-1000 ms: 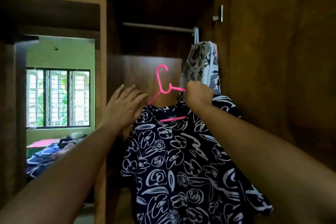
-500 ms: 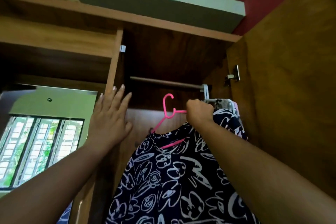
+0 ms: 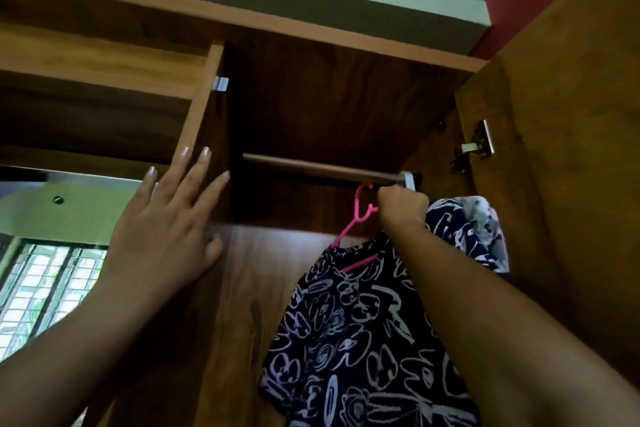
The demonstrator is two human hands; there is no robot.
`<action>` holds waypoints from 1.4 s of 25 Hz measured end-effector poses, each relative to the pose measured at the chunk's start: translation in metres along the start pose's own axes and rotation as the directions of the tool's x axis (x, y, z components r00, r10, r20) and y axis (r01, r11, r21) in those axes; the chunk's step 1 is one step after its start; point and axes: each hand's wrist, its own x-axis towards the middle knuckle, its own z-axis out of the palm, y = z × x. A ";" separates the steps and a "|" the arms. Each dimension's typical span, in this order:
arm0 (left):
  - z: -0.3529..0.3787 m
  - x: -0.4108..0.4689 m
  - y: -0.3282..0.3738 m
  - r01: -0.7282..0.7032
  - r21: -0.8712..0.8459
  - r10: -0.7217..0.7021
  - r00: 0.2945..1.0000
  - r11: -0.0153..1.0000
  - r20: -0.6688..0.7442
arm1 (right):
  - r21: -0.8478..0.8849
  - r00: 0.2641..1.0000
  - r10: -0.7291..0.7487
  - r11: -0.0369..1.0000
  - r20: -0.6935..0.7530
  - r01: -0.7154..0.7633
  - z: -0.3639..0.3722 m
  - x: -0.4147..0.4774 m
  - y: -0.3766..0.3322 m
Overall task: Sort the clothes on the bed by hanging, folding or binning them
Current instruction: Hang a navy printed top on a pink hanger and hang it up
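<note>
Fingers of right hand [image 3: 401, 206] clench curved pink plastic hanger [image 3: 358, 202] — left hand [image 3: 166, 218] splayed, relaxed.

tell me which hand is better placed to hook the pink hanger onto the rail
Right. The right hand grips the pink hanger carrying the patterned shirt, its hook just below the right end of the rail. The left hand rests flat against the wardrobe divider, apart from the hanger.
</note>
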 end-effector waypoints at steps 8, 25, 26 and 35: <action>-0.002 0.001 0.000 0.022 0.053 -0.022 1.000 0.998 -0.011 | 0.013 0.989 0.093 0.996 -0.113 -0.092 0.003 0.028 -0.001; -0.003 -0.005 0.004 0.044 -0.048 -0.043 0.999 0.998 0.027 | -0.503 0.996 -0.090 0.862 -0.028 0.064 -0.011 -0.018 0.028; -0.003 -0.005 0.005 0.041 -0.052 -0.039 0.999 0.998 0.031 | -0.533 0.994 -0.106 0.843 -0.021 0.078 -0.013 -0.021 0.030; -0.016 -0.040 0.015 0.048 -0.081 -0.041 0.996 0.996 0.083 | -0.400 0.942 -0.331 0.858 0.052 0.323 -0.011 -0.107 0.048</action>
